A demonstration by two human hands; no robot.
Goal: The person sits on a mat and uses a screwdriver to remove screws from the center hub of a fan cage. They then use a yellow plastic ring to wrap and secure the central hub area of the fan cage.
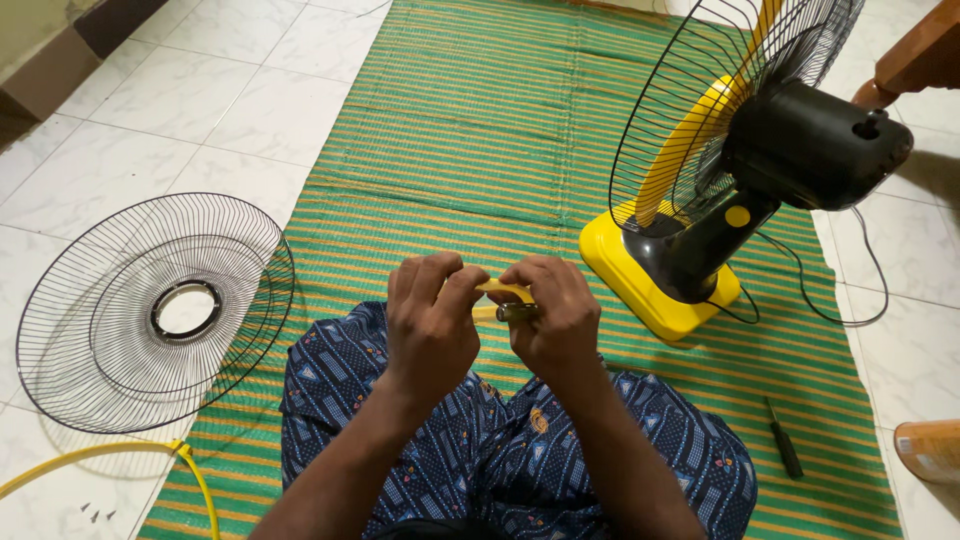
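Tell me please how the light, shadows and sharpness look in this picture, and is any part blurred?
Head view: soft, even indoor light; faint glare on the white floor tiles; the detached fan grille casts a weak shadow; both hands and the yellow part look sharp; wide-lens bending shows at the edges.

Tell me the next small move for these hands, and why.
Probably twist the small yellow plastic fan piece apart from its dark metal fitting: the left hand and right hand both pinch it at the fingertips above the lap, while the black wire front grille lies already removed.
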